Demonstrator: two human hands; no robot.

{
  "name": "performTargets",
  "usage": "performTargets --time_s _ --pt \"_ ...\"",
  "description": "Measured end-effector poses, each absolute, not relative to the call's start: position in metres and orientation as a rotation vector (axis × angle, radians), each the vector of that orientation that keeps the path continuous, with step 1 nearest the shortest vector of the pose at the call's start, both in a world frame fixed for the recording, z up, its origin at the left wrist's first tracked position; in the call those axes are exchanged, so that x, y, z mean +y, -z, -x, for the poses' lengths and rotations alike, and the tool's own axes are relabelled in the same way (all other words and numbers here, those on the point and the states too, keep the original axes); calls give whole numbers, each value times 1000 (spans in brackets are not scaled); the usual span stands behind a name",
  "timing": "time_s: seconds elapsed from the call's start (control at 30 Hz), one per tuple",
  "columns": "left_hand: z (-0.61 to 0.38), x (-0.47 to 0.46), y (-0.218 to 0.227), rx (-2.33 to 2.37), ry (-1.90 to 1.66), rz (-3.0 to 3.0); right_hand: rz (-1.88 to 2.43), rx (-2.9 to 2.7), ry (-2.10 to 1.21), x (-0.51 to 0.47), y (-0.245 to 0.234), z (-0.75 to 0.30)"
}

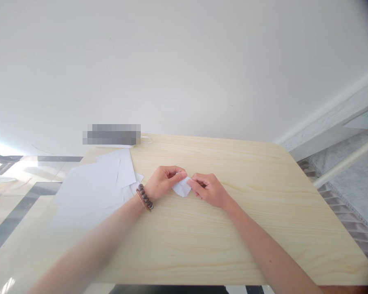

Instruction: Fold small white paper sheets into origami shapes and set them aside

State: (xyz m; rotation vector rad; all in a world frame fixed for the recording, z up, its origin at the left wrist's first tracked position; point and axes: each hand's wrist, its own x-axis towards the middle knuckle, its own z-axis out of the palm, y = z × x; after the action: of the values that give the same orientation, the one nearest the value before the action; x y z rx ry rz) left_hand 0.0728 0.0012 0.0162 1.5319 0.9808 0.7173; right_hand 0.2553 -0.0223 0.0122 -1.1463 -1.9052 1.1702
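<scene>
A small folded piece of white paper [181, 188] is between my two hands, above the middle of the wooden table. My left hand [165, 179] pinches its upper left part between thumb and fingers. On the paper's right corner, the thumb and curled fingers of my right hand [210, 190] are closed. Creases run across the paper's face, and its lower point hangs free. The fingertips behind the paper are partly hidden. Dark beads and a copper-coloured band circle my left wrist.
Loose white sheets [92, 183] lie overlapping on the table's left side, close to my left forearm. Behind them, at the back edge, stands a blurred-out object [113, 134] with a white cord. The light wooden table [263, 171] meets a white wall [184, 73].
</scene>
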Motion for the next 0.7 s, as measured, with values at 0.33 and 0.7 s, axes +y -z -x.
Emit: performTargets --time_s 0.33,0.7 --pt "-75 0 -17 933 -763 -1464 1167 -1890 -1145 -22 -11 -255" --pt "-74 1 -19 920 -721 -1493 1223 -1795 -1016 -21 -8 -257"
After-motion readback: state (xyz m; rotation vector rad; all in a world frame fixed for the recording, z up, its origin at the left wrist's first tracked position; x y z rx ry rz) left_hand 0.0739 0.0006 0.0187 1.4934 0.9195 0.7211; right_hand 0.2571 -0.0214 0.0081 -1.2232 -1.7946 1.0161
